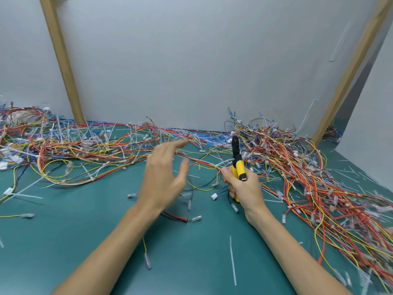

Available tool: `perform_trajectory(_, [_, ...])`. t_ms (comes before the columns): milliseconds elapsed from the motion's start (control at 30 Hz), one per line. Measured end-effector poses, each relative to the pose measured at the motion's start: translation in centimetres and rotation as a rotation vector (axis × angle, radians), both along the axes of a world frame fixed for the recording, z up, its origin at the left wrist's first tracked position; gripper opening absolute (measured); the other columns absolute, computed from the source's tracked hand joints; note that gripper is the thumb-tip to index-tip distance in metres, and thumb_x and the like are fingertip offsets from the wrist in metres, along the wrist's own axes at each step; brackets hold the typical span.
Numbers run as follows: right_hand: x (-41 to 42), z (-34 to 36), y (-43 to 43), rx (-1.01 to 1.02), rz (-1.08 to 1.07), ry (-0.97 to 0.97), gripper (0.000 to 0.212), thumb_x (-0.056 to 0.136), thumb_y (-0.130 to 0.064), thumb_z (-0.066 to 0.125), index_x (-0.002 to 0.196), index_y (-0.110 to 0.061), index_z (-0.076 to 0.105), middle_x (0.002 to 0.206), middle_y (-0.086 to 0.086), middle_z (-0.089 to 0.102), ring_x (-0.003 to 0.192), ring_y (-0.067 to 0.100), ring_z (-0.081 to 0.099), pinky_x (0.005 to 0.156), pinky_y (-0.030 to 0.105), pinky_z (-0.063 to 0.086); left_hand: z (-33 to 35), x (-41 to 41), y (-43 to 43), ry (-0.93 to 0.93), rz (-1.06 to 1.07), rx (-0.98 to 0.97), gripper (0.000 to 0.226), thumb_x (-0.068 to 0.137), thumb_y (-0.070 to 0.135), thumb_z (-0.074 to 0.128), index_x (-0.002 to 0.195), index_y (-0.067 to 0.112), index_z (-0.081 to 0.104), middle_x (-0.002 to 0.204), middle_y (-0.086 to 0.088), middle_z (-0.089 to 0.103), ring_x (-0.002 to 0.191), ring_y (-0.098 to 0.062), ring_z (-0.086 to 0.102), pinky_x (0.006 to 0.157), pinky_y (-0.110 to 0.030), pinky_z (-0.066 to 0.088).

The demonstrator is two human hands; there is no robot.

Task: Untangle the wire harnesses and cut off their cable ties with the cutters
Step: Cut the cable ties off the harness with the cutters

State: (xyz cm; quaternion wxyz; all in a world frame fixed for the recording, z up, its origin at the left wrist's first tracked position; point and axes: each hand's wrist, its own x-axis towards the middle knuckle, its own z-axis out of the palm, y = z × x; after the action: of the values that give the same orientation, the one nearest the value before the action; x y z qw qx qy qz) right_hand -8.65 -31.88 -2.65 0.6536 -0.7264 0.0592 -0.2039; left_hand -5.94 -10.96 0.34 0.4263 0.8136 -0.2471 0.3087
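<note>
Gripping the yellow-handled cutters (237,165) in my right hand (246,188), left hand (163,177) spread empty; I am judging most tangled wire harnesses (297,167) still tied, though cut cable ties (232,260) are littering the mat.

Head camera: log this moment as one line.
left hand open over mat | right hand grips cutters, tip up | wire harnesses tangled left and right | loose cable ties on mat

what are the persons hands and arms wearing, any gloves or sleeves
Nothing that shows. The left hand and right hand are bare: no gloves, no rings visible. The left forearm and right forearm are bare down to the picture's bottom edge, with no sleeves, watch or bracelet in view.
</note>
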Motion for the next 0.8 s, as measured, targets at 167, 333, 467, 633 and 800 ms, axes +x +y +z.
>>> perform_trajectory(167, [-0.6, 0.5, 0.6, -0.263, 0.125, -0.073, 0.026, 0.082, -0.034, 0.074, 0.074, -0.015, 0.058, 0.062, -0.01, 0.056, 0.055, 0.008, 0.044, 0.057, 0.024, 0.035, -1.7, -1.3, -2.5, -0.008, -0.073, 0.199, 0.02, 0.096, 0.034, 0.062, 0.113, 0.025, 0.065, 0.11, 0.014, 0.065, 0.115, -0.011, 0.054, 0.103, -0.037, 0.035])
perform_trajectory(333, [-0.7, 0.4, 1.0, -0.476, 0.136, -0.038, 0.025, 0.085, -0.029, 0.075, 0.073, -0.014, 0.058, 0.061, -0.008, 0.058, 0.06, 0.009, 0.047, 0.061, 0.028, 0.037, -2.5, -0.8, -2.3, 0.134, -0.107, 0.199, 0.008, 0.095, 0.035, 0.064, 0.09, 0.028, 0.065, 0.086, 0.022, 0.063, 0.095, -0.006, 0.056, 0.091, -0.037, 0.035])
perform_trajectory(467, [-0.8, 0.5, 1.0, -0.5, 0.126, -0.027, 0.028, 0.088, -0.025, 0.074, 0.076, -0.008, 0.056, 0.07, 0.016, 0.054, 0.066, 0.028, 0.045, 0.063, 0.035, 0.034, -2.3, -0.3, -2.1, 0.344, -0.131, 0.009, 0.019, 0.088, 0.035, 0.074, 0.075, 0.025, 0.064, 0.072, 0.015, 0.069, 0.075, 0.001, 0.064, 0.075, -0.024, 0.048])
perform_trajectory(633, [-1.1, 0.9, 1.1, -0.481, 0.143, -0.005, 0.025, 0.089, -0.022, 0.073, 0.08, -0.004, 0.058, 0.072, 0.016, 0.06, 0.071, 0.032, 0.056, 0.068, 0.043, 0.044, -2.4, -0.6, -2.2, 0.389, -0.069, 0.0, 0.027, 0.087, 0.046, 0.072, 0.073, 0.023, 0.069, 0.072, 0.011, 0.07, 0.072, -0.005, 0.065, 0.083, -0.039, 0.051])
perform_trajectory(800, [-1.3, 1.1, 1.1, -0.435, 0.177, -0.004, 0.021, 0.09, -0.017, 0.072, 0.081, -0.002, 0.06, 0.071, 0.011, 0.065, 0.079, 0.037, 0.063, 0.077, 0.048, 0.05, -2.3, -0.7, -2.4, 0.441, -0.082, 0.013, 0.029, 0.09, 0.047, 0.067, 0.073, 0.023, 0.07, 0.091, 0.009, 0.066, 0.084, -0.014, 0.065, 0.091, -0.048, 0.047])
